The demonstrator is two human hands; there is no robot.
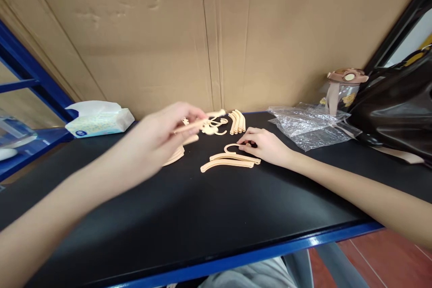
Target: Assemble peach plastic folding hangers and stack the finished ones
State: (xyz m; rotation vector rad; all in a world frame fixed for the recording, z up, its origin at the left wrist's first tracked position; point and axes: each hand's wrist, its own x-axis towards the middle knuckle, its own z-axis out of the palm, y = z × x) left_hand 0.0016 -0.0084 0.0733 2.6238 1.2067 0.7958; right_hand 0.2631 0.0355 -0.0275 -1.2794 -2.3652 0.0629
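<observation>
Holding a strip (194,125), the left hand (160,130) hovers, tissue pack logo (81,133) unreadable.

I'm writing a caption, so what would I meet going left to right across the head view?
Tissue box, left hand, bunch of curved strips, right hand, plastic bag, dark bag.

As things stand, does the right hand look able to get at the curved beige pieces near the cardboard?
Likely yes: nothing visible blocks the right hand from the curved beige pieces just beyond it. It seems to be touching a beige hook, so may need to let go first.
</observation>
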